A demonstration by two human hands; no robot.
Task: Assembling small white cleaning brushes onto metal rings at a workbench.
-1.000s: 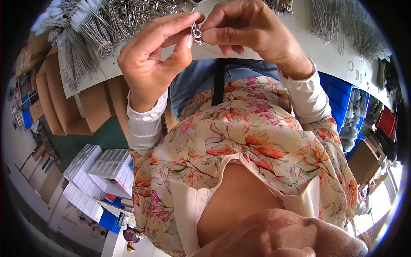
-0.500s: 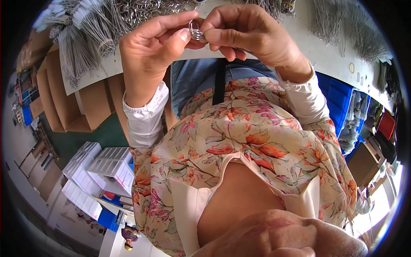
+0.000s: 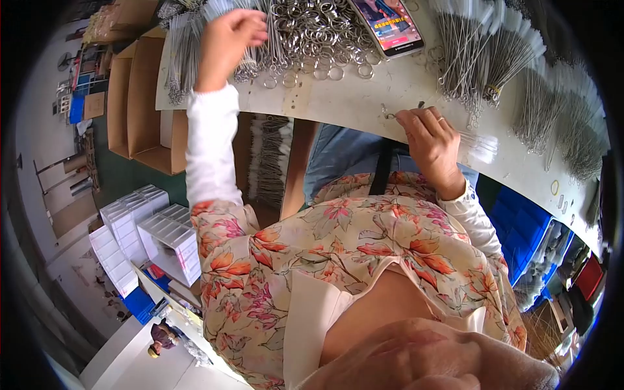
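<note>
My left hand (image 3: 227, 45) is stretched out over the far left of the white table (image 3: 364, 97), its fingers curled on the bundles of thin metal wires (image 3: 182, 52) beside a heap of metal rings (image 3: 312, 29). Whether it grips anything I cannot tell. My right hand (image 3: 429, 140) rests at the table's near edge, fingers pinched on a small metal piece (image 3: 389, 115) lying on the table.
A phone (image 3: 389, 25) with a lit screen lies beyond the rings. More wire bundles (image 3: 494, 52) fan over the right of the table. Open cardboard boxes (image 3: 136, 110) and white boxes (image 3: 146, 234) stand at the left, blue crates (image 3: 526, 234) at the right.
Both hands were together near my chest, holding a small ring between the fingers. Now the left hand has reached out to the wire bundles and the right hand has dropped to the table edge.
</note>
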